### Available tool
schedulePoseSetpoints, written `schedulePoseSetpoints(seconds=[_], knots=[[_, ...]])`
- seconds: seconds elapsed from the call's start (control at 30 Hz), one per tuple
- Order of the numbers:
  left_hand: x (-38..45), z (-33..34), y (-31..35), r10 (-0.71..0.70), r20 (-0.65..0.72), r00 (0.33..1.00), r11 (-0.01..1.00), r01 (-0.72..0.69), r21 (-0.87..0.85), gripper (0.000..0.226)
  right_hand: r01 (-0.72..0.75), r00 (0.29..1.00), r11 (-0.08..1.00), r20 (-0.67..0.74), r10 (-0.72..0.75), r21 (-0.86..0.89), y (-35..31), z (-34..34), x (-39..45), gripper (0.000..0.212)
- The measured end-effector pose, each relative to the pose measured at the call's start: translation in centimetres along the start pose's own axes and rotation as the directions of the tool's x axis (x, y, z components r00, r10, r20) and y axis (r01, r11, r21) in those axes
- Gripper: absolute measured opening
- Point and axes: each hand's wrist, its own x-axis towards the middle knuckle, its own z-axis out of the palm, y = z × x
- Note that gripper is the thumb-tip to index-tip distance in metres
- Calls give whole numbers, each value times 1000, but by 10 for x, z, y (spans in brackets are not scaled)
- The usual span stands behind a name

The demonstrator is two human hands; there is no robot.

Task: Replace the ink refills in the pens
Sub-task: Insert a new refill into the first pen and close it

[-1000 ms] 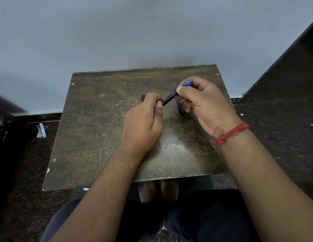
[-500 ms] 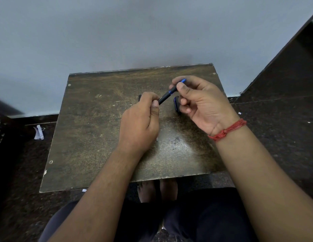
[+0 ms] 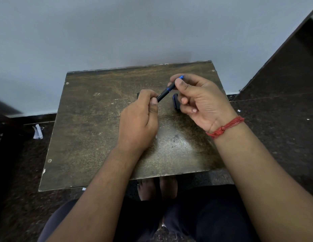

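Observation:
I hold a black pen (image 3: 164,93) with a blue band and blue tip above a worn brown table (image 3: 93,130). My left hand (image 3: 140,119) is closed around the pen's lower end. My right hand (image 3: 199,100) pinches the tip end between thumb and forefinger, palm turned up. A second dark piece with blue trim (image 3: 175,102), likely a cap, sits tucked under the curled lower fingers of my right hand. The pen's rear end sticks out a little behind my left fist.
The table stands against a pale wall (image 3: 117,32). Dark speckled floor surrounds it, with a scrap of white paper (image 3: 37,131) at the left. My knees and bare feet (image 3: 157,189) are under the table's near edge.
My right hand has rolled palm-up and its fingers have spread, showing more of the pen's blue tip and the dark piece beneath. My left hand keeps its hold.

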Motion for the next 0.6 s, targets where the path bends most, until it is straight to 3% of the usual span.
schedulePoseSetpoints(seconds=[0.17,0.43,0.6], knots=[[-1,2,0,7,-3,1000,1000,-7,10,19,25,996,992,-83,-36,-120,5,5,2,21],[0,0,-1,-14,-20,1000,1000,13,-17,23,63,998,997,27,-61,-54,-3,-2,-2,16],[0,1,1,-5,-13,1000,1000,5,-15,25,37,999,997,-18,-38,-63,1,1,1,7]])
